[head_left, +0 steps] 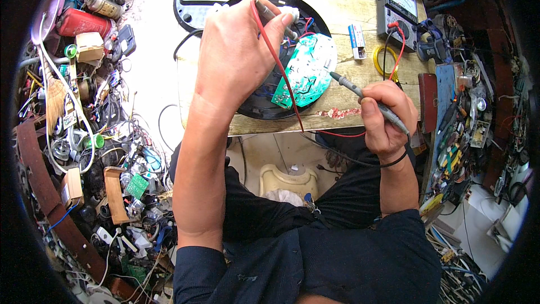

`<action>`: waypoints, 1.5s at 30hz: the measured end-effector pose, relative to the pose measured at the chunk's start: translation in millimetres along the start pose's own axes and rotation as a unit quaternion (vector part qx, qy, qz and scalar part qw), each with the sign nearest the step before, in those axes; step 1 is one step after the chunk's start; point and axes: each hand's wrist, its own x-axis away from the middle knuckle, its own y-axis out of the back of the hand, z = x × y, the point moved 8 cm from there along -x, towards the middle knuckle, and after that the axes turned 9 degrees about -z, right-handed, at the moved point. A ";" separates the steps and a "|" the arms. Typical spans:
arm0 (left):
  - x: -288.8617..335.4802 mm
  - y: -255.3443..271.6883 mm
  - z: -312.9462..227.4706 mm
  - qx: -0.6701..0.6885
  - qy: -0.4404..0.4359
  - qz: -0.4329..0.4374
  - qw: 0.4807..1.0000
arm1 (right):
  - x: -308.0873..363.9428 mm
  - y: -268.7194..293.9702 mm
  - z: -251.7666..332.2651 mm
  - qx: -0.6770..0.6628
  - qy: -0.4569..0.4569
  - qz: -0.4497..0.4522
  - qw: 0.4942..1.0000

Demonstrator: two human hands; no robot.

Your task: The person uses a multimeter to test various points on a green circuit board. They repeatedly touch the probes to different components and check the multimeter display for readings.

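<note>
My left hand (239,50) is closed on a grey test probe (274,16) whose red lead hangs down across the circuit board. That probe's tip points at the board's upper edge. In my right hand (388,115) is a second grey test probe (353,86) with a black lead. Its dark tip meets the right edge of the green circuit board (306,70); whether it touches I cannot tell. The board lies tilted over a round black housing (264,111) with wires inside. At the right stands an analog multimeter (398,14) with both leads plugged in.
A round patterned cover (197,8) lies behind the housing. Beside the meter are a small blue-white box (357,41) and a yellow wire coil (378,63) on the wooden table (351,0). Heaps of cables and parts (124,169) flank both sides; a beige stool (288,180) stands below.
</note>
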 end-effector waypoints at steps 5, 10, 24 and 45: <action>1.0 -0.2 2.6 -0.018 0.021 0.021 0.999 | 1.1 5.7 -6.4 0.008 -0.027 -0.011 1.000; 0.6 -0.5 2.9 -0.007 0.012 0.021 1.000 | 2.4 7.6 -8.8 0.004 -0.068 -0.009 0.998; 1.9 0.2 2.1 0.033 -0.006 -0.003 0.999 | 0.2 1.1 -3.3 0.005 -0.019 0.005 1.000; 1.7 0.8 -0.3 0.031 -0.022 -0.003 0.999 | -4.2 -4.6 2.1 -0.014 0.006 0.018 1.000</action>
